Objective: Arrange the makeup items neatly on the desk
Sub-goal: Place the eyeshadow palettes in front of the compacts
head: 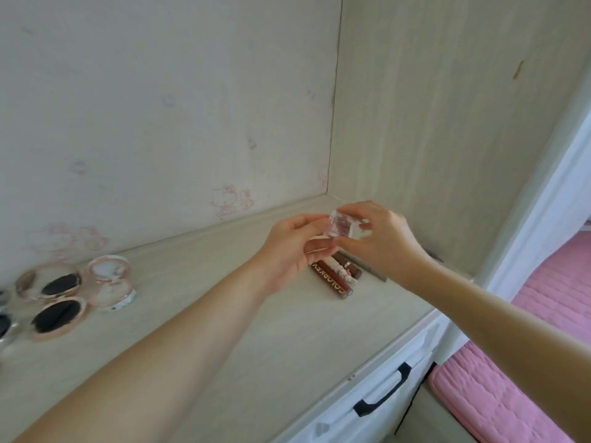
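Clear plastic makeup case (pixel 340 227) pinched between left hand (pixel 289 251) and right hand (pixel 383 241), above lip-gloss tubes (pixel 335 276) near tabletop (pixel 256 330) back-right corner | compacts (pixel 64 298) clustered left edge | arranging looks partway done

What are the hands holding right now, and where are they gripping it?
A small clear square case, pinched above the desk: left hand at its left edge, right hand at its right edge.
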{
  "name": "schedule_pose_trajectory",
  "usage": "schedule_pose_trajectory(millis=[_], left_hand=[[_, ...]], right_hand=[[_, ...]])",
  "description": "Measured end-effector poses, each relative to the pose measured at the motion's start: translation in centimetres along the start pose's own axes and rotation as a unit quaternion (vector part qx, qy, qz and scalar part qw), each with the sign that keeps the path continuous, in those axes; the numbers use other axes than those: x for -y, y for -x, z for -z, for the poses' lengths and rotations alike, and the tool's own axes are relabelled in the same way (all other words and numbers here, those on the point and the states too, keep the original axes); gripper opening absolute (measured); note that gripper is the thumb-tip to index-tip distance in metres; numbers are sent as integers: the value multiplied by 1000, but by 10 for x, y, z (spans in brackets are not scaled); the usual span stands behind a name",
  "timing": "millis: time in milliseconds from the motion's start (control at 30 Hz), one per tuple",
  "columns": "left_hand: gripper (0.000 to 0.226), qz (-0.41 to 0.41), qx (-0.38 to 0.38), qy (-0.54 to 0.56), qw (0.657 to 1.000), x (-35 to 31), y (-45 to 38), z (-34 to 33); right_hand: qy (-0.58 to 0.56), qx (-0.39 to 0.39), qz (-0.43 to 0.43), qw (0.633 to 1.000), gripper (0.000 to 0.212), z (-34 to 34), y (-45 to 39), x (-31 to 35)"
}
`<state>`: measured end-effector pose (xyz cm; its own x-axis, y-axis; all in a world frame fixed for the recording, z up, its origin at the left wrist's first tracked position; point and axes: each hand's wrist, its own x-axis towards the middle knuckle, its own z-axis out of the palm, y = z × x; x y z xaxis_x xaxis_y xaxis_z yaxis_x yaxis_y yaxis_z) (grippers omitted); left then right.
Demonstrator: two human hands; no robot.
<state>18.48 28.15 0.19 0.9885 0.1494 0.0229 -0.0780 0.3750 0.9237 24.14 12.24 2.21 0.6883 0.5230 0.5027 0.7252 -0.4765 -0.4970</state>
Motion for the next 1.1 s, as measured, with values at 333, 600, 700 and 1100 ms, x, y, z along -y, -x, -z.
schedule_pose_trajectory(millis=[333, 600, 700, 1100], left_hand=[[32, -2, -46, 103, 994, -25, 129, 63], [33, -14, -98, 98, 990, -29, 212, 117], [35, -12, -115, 84, 990, -33, 236, 135], [46, -8, -186, -14, 982, -32, 296, 173]], right_hand=[[-82, 68, 74, 992, 42, -55, 34, 103], [-124, 138, 142, 972, 54, -104, 70, 170], [-121, 181, 213, 952, 59, -114, 77, 189], [-123, 229, 272, 927, 48, -148, 102, 238]])
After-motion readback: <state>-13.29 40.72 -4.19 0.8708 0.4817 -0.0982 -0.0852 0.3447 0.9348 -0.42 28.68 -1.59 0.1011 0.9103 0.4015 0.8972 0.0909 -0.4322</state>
